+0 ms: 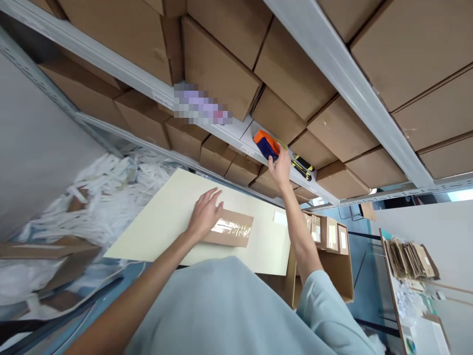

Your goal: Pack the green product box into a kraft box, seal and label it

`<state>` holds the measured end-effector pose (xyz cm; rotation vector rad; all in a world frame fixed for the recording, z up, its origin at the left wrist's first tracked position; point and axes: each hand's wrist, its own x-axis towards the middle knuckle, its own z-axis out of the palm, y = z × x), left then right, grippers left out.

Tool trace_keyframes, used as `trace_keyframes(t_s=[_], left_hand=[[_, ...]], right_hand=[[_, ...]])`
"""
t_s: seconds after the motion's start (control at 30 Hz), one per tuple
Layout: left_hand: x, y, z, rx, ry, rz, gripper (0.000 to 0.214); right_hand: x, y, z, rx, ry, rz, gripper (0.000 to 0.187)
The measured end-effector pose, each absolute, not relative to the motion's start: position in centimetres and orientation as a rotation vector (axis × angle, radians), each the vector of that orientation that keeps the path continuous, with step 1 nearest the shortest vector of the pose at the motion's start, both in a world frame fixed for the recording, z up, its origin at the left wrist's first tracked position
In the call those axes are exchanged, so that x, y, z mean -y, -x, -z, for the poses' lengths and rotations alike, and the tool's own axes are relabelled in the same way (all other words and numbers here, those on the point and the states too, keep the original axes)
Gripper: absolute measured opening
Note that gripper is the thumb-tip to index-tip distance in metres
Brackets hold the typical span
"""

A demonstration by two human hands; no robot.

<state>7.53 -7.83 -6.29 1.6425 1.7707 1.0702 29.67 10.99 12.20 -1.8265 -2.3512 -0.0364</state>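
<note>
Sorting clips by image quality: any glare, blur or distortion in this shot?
Head view: glare on the clear tape over the cardboard packet under the left hand; a pixelated patch masks a shelf label; wide-angle tilt slants the shelf rail; the right hand at the orange tape dispenser looks sharp.

Flat brown cardboard envelope, glossy clear tape strip across its top face, lies flat mid cream desk. Orange-and-blue tape dispenser sits tilted on grey shelf ledge above, well apart from envelope.
</note>
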Motion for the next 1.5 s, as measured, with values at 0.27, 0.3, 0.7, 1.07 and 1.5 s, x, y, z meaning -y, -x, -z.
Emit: trace_keyframes(t_s=[0.27, 0.3, 0.7, 1.07, 1.5], left_hand=[[16.0, -7.0, 12.2, -1.958, -1.353, -0.877, 0.090], [16.4, -7.6, 11.8, -1.946, -1.350, -0.827, 0.090], [15.1, -9.0, 11.4, -2.068, -1.158, -0.463, 0.088], [14.9, -8.9, 11.3, -1.931, -1.313, -0.603, 0.114], [15.3, -5.2, 14.1, -1.813, -0.952, -0.635, 0.124]], right_hand=[[12.8, -30.0, 1.3, 2.088, 2.254, -0.578, 0.076], [14.8, -29.6, 2.6, 2.087, 2.292, -0.676, 0.079], [16.0, -29.9, 7.7, 1.662, 2.390, -1.096, 0.071], [16.0, -29.7, 7.0, 1.749, 2.446, -0.798, 0.093], [15.8, -33.8, 11.1, 1.433, 2.230, -1.209, 0.108]])
